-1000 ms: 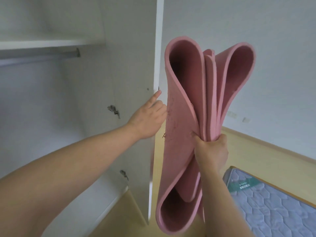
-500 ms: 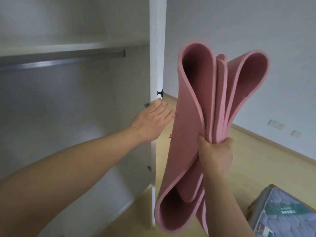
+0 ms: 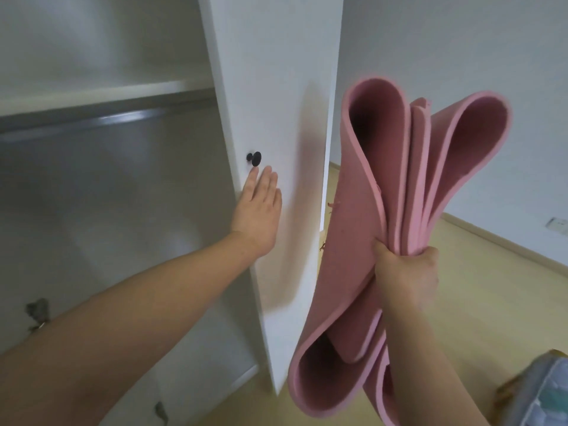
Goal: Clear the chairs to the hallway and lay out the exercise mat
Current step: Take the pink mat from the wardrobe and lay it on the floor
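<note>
Exercise mat (image 3: 344, 265) in right hand (image 3: 406, 279); left hand (image 3: 258, 216) flat on door (image 3: 276, 72).

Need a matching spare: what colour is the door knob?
Black; the knob shows best in the head view.

The thick pink foam exercise mat (image 3: 347, 241) stands upright right of centre, folded into loose loops above and below its bunched middle

White wardrobe (image 3: 270, 87), pale wood floor (image 3: 479, 272)
</note>
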### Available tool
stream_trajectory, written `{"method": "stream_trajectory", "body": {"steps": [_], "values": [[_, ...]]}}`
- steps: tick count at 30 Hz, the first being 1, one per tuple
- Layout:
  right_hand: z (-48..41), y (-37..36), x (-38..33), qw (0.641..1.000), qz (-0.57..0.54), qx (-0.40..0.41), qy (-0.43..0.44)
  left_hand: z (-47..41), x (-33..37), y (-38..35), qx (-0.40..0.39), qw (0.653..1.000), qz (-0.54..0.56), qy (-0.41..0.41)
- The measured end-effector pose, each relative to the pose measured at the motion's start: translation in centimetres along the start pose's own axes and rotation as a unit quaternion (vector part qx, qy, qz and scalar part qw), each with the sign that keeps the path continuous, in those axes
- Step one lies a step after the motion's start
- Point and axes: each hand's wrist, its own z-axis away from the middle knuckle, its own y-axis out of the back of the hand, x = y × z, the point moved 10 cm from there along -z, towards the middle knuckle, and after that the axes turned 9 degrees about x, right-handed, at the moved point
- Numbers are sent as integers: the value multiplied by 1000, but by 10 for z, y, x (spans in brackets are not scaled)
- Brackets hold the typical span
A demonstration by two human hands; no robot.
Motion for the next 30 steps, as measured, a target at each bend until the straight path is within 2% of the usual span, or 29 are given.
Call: {"method": "stream_trajectory", "body": {"steps": [11,30], "values": [[20,-33,-1,998,-39,-21,-43,-1,-21,-38,-85,995,-59,4],[32,-51,-1,998,-25,-24,-61,-16,-60,-93,-130,991,7,17]]}}
